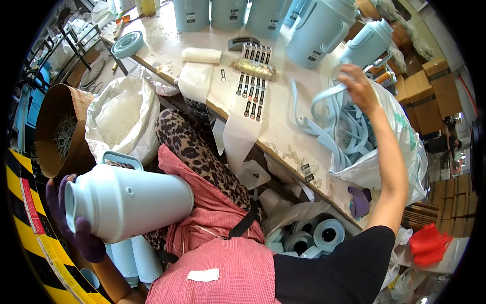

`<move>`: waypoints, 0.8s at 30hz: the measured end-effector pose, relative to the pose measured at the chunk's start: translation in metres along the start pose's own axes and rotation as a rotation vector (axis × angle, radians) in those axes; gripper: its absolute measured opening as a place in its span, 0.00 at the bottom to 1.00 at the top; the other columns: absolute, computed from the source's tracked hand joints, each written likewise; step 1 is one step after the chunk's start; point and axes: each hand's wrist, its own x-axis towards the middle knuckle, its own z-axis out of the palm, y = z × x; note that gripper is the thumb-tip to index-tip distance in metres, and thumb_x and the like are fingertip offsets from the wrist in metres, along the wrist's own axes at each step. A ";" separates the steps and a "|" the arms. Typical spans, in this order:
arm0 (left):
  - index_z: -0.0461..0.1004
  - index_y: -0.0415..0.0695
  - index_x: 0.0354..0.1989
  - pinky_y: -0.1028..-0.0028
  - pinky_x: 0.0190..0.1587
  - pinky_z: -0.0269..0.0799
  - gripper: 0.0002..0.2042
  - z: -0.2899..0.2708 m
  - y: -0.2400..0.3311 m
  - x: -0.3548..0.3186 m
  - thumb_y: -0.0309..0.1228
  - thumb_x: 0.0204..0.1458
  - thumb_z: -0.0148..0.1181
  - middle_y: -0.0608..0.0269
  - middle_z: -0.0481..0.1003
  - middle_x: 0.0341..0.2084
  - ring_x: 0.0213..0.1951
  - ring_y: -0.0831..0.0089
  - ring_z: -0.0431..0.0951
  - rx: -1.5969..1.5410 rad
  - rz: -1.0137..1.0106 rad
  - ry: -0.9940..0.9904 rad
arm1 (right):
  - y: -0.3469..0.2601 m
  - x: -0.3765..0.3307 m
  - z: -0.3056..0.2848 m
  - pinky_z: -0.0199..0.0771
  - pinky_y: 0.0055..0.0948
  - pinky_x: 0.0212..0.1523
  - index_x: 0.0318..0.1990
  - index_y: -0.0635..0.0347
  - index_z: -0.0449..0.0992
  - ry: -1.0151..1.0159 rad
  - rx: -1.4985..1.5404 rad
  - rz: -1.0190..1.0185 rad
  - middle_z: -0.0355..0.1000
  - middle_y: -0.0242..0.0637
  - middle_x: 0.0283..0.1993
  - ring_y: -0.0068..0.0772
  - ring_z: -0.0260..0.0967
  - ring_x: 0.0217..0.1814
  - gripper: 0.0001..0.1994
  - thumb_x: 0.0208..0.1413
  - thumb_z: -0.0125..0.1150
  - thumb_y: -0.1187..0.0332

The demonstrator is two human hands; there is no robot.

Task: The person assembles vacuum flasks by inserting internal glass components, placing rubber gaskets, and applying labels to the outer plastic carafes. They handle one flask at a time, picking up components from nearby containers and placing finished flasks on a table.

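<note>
A light-blue thermos jug body (136,200) lies on its side across my lap, its mouth toward the left and a handle on its upper side. My left hand (83,230), in a purple glove, grips it around the mouth end. Over the table at the right, my bare right hand (358,88) has its fingers closed on a curved light-blue plastic strip (326,95). More such strips (354,134) lie heaped beneath it, in and beside the mouth of a clear plastic bag (405,152).
Several light-blue jugs (316,35) stand along the table's (278,121) far side. Sticker sheets (250,93) and a white roll (201,55) lie mid-table. A white sack (121,116) and a carton (58,131) stand left. Round blue parts (329,234) fill a bag below the table edge.
</note>
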 end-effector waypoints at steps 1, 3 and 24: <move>0.52 0.33 0.72 0.53 0.67 0.63 0.46 0.001 -0.002 -0.006 0.59 0.57 0.52 0.41 0.67 0.63 0.64 0.49 0.68 -0.016 -0.016 0.048 | 0.002 -0.012 -0.006 0.70 0.44 0.63 0.52 0.57 0.76 0.078 -0.079 0.082 0.73 0.45 0.58 0.51 0.69 0.64 0.16 0.55 0.60 0.79; 0.51 0.33 0.72 0.51 0.66 0.64 0.43 0.000 -0.004 -0.020 0.57 0.59 0.50 0.39 0.67 0.63 0.65 0.47 0.68 -0.016 -0.013 0.109 | -0.003 -0.028 -0.006 0.71 0.45 0.61 0.55 0.55 0.76 0.252 -0.055 0.222 0.73 0.44 0.57 0.52 0.71 0.59 0.18 0.57 0.60 0.79; 0.47 0.57 0.75 0.38 0.75 0.28 0.59 -0.002 0.008 -0.099 0.63 0.36 0.76 0.56 0.74 0.55 0.57 0.51 0.75 0.321 0.330 -0.114 | -0.481 0.191 -0.010 0.51 0.16 0.12 0.77 0.55 0.48 0.425 2.431 0.472 0.57 0.24 0.24 0.11 0.50 0.12 0.29 0.72 0.47 0.69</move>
